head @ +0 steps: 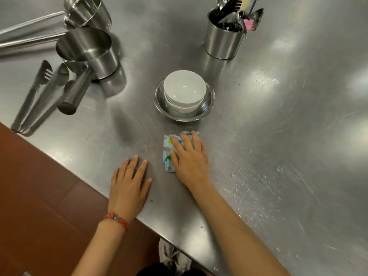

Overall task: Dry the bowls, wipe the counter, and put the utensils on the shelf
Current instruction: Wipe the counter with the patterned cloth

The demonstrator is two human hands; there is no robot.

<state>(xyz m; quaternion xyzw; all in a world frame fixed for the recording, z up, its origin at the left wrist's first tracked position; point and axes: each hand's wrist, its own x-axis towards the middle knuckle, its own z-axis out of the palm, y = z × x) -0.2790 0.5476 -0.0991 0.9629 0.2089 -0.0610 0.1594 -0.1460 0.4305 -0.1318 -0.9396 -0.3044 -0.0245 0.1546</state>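
Note:
Two white bowls [184,90] are stacked inside a shallow steel bowl [209,102] in the middle of the steel counter [278,136]. Just in front of them my right hand [190,158] presses flat on a folded, patterned cloth [167,154], which shows at the hand's left and far edges. My left hand [129,188] rests flat on the counter near its front edge, fingers spread, holding nothing. A steel holder [223,40] at the back right is filled with utensils [235,10]. Steel tongs [37,96] lie at the left.
Two long-handled steel pots [87,48] and a steel cylinder [75,92] stand or lie at the back left. Water droplets [249,196] speckle the counter to the right of my right arm. A red-brown floor [39,196] lies beyond the counter's diagonal front edge.

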